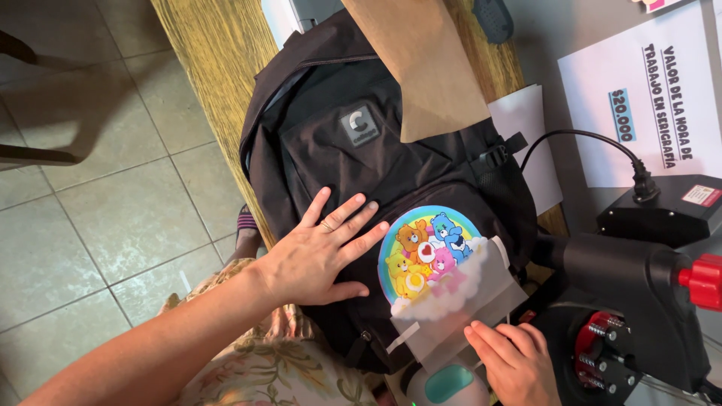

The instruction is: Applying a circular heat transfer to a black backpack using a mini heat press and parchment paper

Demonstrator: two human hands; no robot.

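Your left hand (320,252) lies flat and open on the front pocket of the black backpack (338,158), gripping nothing. The backpack rests along the wooden table (203,68) at its left edge. Your right hand (515,361) pinches the lower edge of the clear transfer film (466,301) carrying the cartoon-bear rainbow design (429,252), beside the black heat press (639,286)

left hand (320,256): flat, fingers spread | right hand (514,361): fingers curled, seemingly pinching
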